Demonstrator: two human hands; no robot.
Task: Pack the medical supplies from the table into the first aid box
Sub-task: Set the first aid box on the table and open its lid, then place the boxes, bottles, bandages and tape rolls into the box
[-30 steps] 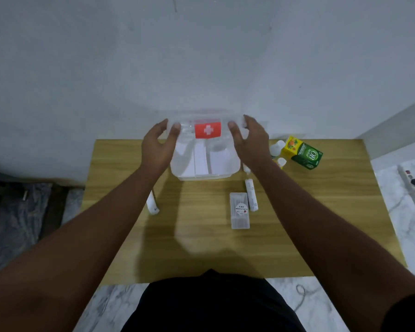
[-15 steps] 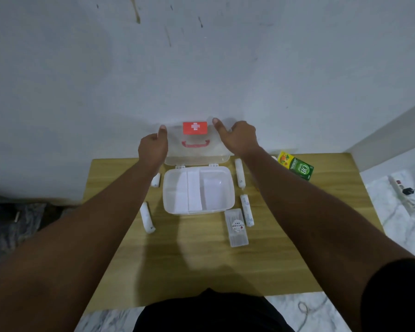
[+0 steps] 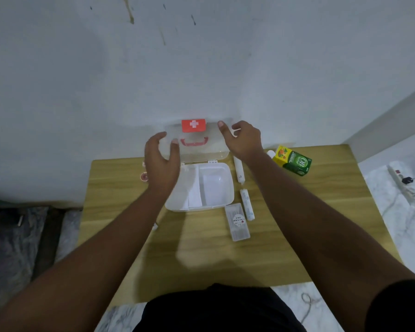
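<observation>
First aid box [image 3: 203, 188] lid now upright, left hand [image 3: 162, 161] withdrawn, both fingers released

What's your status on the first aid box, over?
Left hand and right hand open, empty, by the raised lid. First aid box open, nothing packed. Rolls and green carton on table. Nothing blocking.

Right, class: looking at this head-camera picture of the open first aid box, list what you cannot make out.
- Left compartment of the clear plastic first aid box: head view, covered by the left hand.
- Small red-and-white items at the table's left: mostly behind that hand.
- Label print on the clear flat rectangular case: too small.
- White bottle beside the green and yellow carton: mostly hidden by the right forearm.
</observation>
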